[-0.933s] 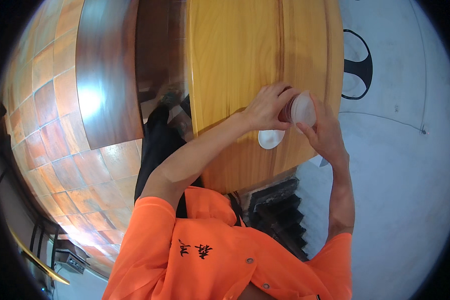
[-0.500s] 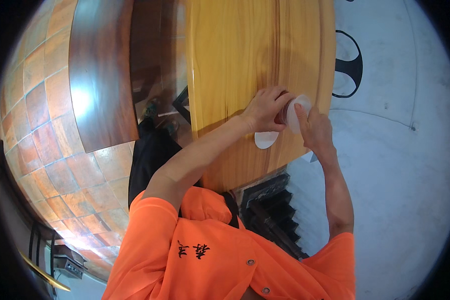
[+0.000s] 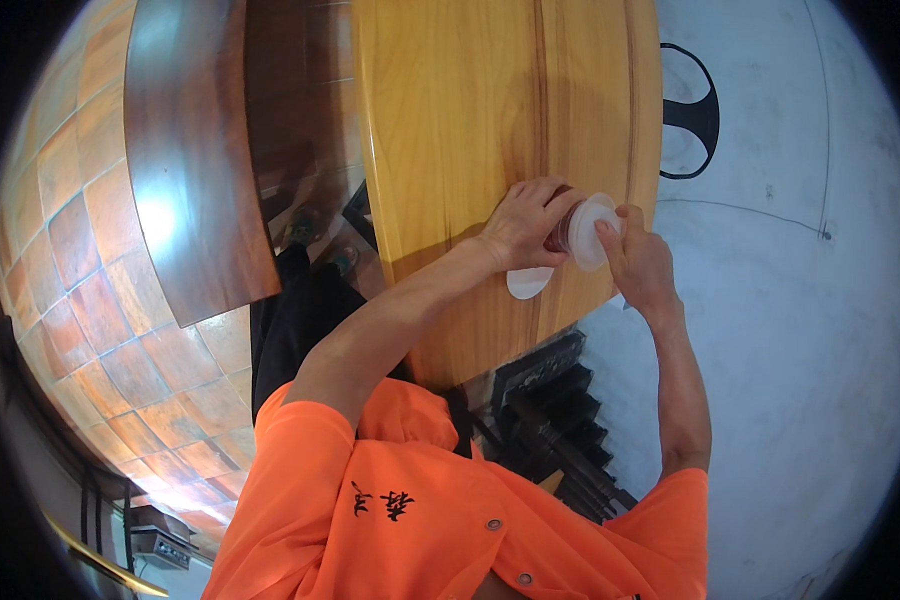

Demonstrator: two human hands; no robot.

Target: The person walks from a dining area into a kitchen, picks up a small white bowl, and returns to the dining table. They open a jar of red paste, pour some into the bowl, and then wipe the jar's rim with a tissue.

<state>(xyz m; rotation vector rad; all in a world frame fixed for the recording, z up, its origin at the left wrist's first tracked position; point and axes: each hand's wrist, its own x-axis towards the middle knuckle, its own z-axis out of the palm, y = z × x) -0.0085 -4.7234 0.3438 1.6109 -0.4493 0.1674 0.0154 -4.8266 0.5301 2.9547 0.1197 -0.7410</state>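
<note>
My left hand [image 3: 532, 222] is wrapped round a round container [image 3: 562, 234] with reddish contents or a reddish wall, lying tilted over the wooden table [image 3: 470, 110]. A round, translucent white lid-like disc [image 3: 588, 245] faces the right at the container's end. My right hand [image 3: 644, 262] pinches the edge of this disc, thumb laid on its face. Whether the disc is fixed to the container or apart from it, I cannot tell. Just below my left hand, a flat white round piece [image 3: 529, 283] lies on the table, partly hidden by that hand.
A dark wooden bench [image 3: 185, 150] runs along the left over a tiled floor [image 3: 90, 270]. Beyond the table's right edge stand a pale wall [image 3: 770, 330] and a black rounded frame [image 3: 708, 112]. Dark stepped pieces [image 3: 560, 405] sit below the table's near end.
The whole view has shifted slightly. My right hand has shifted a little outward and its fingers have moved round the disc's edge; more of the disc's face shows. My left hand keeps its hold.
</note>
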